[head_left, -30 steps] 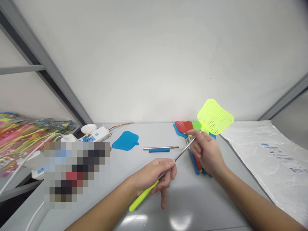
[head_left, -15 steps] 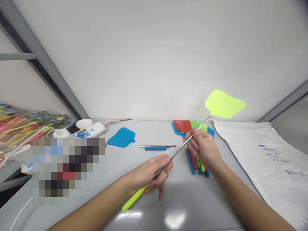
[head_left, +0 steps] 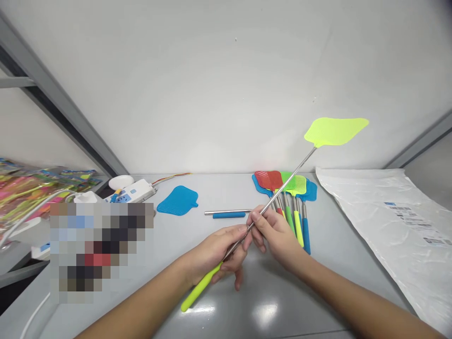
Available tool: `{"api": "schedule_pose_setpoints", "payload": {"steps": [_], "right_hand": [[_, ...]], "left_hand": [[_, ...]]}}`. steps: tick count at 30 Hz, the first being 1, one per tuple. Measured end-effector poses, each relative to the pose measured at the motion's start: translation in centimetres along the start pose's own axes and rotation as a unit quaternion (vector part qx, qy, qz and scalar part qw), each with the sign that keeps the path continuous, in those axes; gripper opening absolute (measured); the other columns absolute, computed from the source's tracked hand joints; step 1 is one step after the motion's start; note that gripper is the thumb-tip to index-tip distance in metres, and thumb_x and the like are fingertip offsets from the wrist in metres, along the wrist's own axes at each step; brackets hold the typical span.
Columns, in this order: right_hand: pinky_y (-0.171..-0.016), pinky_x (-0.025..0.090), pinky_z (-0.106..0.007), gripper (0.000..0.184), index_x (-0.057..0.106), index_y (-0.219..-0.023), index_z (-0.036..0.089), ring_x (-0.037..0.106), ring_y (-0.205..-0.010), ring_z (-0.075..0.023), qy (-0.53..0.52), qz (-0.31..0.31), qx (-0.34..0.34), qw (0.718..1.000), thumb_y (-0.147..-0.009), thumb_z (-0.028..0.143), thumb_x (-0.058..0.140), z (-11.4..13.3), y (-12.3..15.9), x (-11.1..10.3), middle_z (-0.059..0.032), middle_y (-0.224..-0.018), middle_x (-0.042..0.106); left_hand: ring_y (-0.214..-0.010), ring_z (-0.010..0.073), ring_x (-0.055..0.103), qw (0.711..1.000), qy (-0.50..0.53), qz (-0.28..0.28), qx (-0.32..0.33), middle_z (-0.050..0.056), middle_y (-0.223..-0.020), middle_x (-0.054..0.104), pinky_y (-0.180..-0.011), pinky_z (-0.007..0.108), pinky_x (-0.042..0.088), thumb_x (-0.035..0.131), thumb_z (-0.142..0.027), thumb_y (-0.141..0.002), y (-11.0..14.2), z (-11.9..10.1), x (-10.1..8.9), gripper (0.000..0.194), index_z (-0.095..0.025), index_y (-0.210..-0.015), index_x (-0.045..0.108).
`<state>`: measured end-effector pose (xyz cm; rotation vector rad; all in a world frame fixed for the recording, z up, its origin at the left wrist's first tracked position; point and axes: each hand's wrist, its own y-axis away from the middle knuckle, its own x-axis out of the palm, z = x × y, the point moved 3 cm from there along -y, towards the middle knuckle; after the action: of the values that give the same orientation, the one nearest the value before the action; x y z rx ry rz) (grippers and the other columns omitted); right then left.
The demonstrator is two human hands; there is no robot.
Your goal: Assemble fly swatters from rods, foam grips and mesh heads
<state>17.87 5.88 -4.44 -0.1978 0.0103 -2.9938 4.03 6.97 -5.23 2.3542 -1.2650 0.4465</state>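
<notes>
A yellow fly swatter with a metal rod slants up to the right, held in both hands. My left hand is closed on the rod just above its yellow grip. Close beside it, my right hand pinches the same rod a little higher up. Behind my hands lies a metal rod with a blue grip alongside it. A loose blue swatter head rests to their left. Several fly swatters in red, green, yellow and blue lie fanned out behind my right hand, which partly hides them.
On the right lies a large white plastic mailer bag with printed labels. A white power strip with wires stands at the back left, near a blurred-out patch. Colourful packaged goods fill the far left. A white wall rises behind the grey table.
My right hand has slid down the rod towards my left hand. The swatter's yellow head now appears higher and slightly further right. My left hand keeps its hold.
</notes>
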Motion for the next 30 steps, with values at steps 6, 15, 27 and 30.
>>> {"api": "schedule_pose_setpoints", "payload": {"steps": [6,15,27,30], "right_hand": [[-0.045,0.028,-0.022,0.031,0.062,-0.081,0.018,0.037,-0.04,-0.0067,0.004,-0.019,-0.037,0.999,-0.089,0.048,0.058,1.4,-0.5,-1.7,0.0078,-0.043,0.044],[-0.044,0.026,-0.022,0.028,0.064,-0.078,0.017,0.034,-0.042,-0.0058,-0.078,-0.143,-0.093,0.982,-0.087,0.044,0.064,3.8,-1.1,-5.5,0.0074,-0.045,0.038],[-0.05,0.031,-0.023,0.036,0.061,-0.08,0.018,0.04,-0.045,-0.0073,-0.005,0.036,-0.047,0.998,-0.096,0.047,0.048,0.7,-0.6,-1.5,0.0052,-0.048,0.047],[-0.048,0.029,-0.023,0.034,0.063,-0.08,0.018,0.039,-0.044,-0.0072,0.011,0.032,-0.083,0.996,-0.095,0.045,0.05,1.9,0.0,-1.8,0.005,-0.047,0.047]], "left_hand": [[-0.024,0.0058,0.022,0.999,0.001,0.044,-0.001,-0.013,-0.034,0.031,-0.047,0.027,0.052,0.026,-0.04,-0.101,-0.3,-0.5,-0.1,0.036,-0.02,-0.079,0.045],[-0.025,0.0055,0.022,0.998,-0.036,0.05,-0.026,-0.013,-0.034,0.031,-0.048,0.024,0.049,0.032,-0.046,-0.099,0.3,-1.0,-0.2,0.036,-0.02,-0.076,0.044],[-0.024,0.005,0.022,0.999,0.011,0.044,-0.007,-0.013,-0.035,0.033,-0.04,0.024,0.046,0.034,-0.046,-0.099,-0.2,-0.1,0.4,0.035,-0.019,-0.082,0.049],[-0.025,0.0052,0.023,0.996,0.006,0.088,-0.015,-0.013,-0.036,0.033,-0.04,0.024,0.047,0.035,-0.048,-0.098,0.1,-0.5,0.5,0.036,-0.02,-0.079,0.045]]}}
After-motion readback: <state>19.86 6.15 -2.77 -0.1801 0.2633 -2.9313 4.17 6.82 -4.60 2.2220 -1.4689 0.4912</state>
